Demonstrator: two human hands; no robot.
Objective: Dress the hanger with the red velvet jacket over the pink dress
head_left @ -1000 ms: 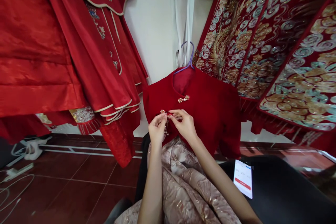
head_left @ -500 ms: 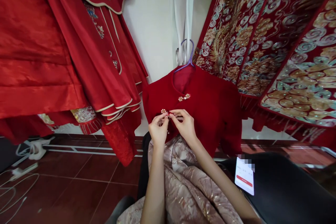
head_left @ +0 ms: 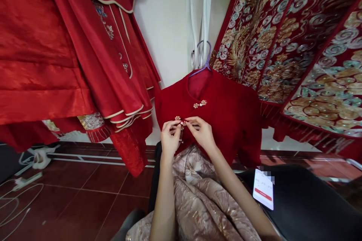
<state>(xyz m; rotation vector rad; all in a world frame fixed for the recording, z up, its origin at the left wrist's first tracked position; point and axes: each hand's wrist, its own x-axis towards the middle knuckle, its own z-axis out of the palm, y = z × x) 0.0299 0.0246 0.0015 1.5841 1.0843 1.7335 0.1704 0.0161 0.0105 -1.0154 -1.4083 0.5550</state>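
Note:
A dark red jacket (head_left: 226,109) hangs in front of me on a purple hanger (head_left: 208,60). At its neck a gold floral clasp with a pearl (head_left: 200,104) is joined across the opening. Lower on the chest, a flower-shaped clasp with dangling beads (head_left: 183,123) sits between my fingertips. My left hand (head_left: 171,137) pinches its left side, thumb and forefinger together. From the right, my right hand (head_left: 201,132) pinches the clasp's other edge. A second gold flower (head_left: 177,118) shows just above the left fingertips. Fingers partly cover the clasp.
Red garments (head_left: 113,64) hang at the left, and embroidered ones (head_left: 271,52) at the right. Patterned shiny fabric (head_left: 203,196) covers my lap. A lit phone (head_left: 263,190) lies on a black surface (head_left: 316,203). White cables (head_left: 21,199) trail on the tiled floor.
My right fingers have drawn slightly right and up. More of the clasp and its hanging beads now shows between the hands. The view has shifted a little.

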